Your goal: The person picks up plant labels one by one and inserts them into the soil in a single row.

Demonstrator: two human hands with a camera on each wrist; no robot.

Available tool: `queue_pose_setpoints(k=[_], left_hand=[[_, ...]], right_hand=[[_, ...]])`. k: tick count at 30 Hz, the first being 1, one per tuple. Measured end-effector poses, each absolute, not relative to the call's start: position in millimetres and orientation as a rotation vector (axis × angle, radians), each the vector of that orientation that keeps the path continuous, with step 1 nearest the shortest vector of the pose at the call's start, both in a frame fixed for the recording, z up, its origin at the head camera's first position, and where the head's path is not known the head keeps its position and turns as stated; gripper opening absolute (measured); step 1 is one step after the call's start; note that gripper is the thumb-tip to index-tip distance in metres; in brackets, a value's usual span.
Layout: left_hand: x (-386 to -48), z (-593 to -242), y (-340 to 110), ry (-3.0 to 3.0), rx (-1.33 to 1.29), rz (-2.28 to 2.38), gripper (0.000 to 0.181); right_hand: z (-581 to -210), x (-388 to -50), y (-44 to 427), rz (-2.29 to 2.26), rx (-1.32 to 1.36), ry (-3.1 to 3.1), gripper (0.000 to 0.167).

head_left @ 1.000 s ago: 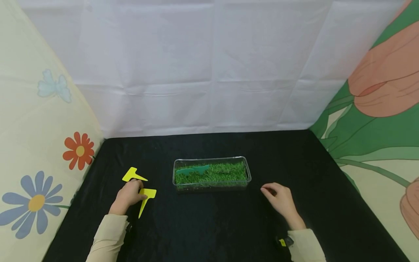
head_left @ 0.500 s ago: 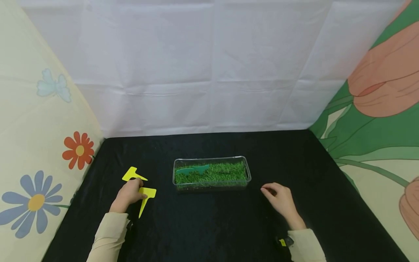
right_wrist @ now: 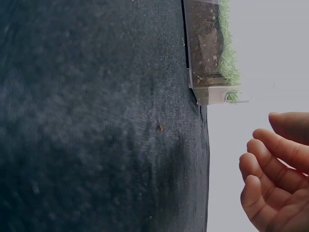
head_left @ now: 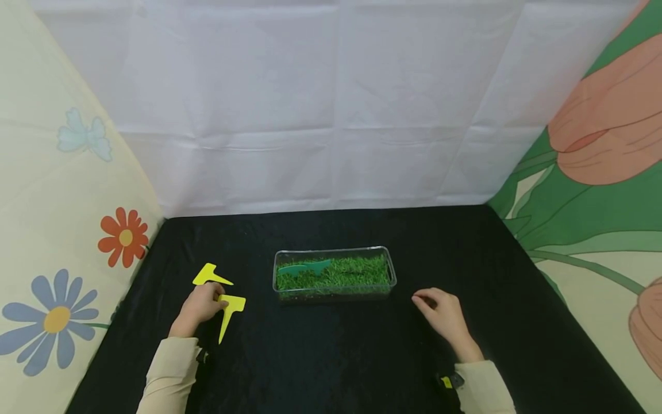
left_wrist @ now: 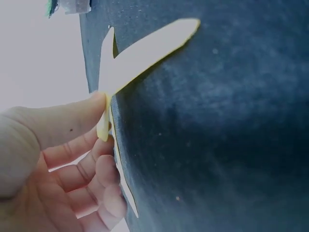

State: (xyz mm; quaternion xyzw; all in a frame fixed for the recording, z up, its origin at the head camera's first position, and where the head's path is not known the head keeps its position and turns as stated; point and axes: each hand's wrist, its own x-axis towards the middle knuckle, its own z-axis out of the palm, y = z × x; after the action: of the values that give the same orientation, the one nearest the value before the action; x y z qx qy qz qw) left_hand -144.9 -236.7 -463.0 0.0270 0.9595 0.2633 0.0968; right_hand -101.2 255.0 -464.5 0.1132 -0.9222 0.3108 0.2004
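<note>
My left hand (head_left: pixel 200 305) pinches one end of a yellow T-shaped tag (head_left: pixel 234 305) between thumb and fingers; its pointed stem hangs toward the front of the table. In the left wrist view that tag (left_wrist: pixel 145 55) is gripped at its edge by the thumb. Just behind the hand, a second yellow tag (head_left: pixel 208 275) lies on the black cloth, partly covered by the fingers. My right hand (head_left: pixel 447 322) holds nothing, its fingers loosely curled, to the right of the planter. The right wrist view shows the same hand (right_wrist: pixel 277 174) with thumb and fingertips apart.
A clear rectangular planter (head_left: pixel 336 292) of green grass stands mid-table, with a teal tag (head_left: pixel 305 268) at its left part. Black cloth (head_left: pixel 331 356) covers the table. A white sheet (head_left: pixel 331 115) hangs behind, and flower-printed cloths hang at both sides.
My left hand has shifted slightly left, and the tag it pinches has moved a little with it. The right hand, the planter and the second tag have stayed in place.
</note>
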Motion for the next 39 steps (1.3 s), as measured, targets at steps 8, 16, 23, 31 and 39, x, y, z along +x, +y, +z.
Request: queue_pose_setpoints(k=[8, 16, 23, 31, 39], left_hand=[[-145, -463, -238, 2.857, 0.084, 0.834, 0.011], [-144, -460, -238, 2.866, 0.101, 0.877, 0.013], [-144, -461, -240, 2.902, 0.158, 0.992, 0.008], [-145, -455, -243, 2.842, 0.147, 1.118, 0.007], [-143, -449, -245, 2.821, 0.118, 1.2, 0.007]], right_hand=[[-463, -101, 254, 0.878, 0.31, -2.584, 0.007], [-462, -101, 253, 0.877, 0.314, -2.581, 0.007], [-463, -101, 253, 0.881, 0.32, -2.576, 0.008], [-462, -102, 252, 0.886, 0.334, -2.564, 0.008], [-462, -103, 252, 0.877, 0.352, -2.55, 0.008]])
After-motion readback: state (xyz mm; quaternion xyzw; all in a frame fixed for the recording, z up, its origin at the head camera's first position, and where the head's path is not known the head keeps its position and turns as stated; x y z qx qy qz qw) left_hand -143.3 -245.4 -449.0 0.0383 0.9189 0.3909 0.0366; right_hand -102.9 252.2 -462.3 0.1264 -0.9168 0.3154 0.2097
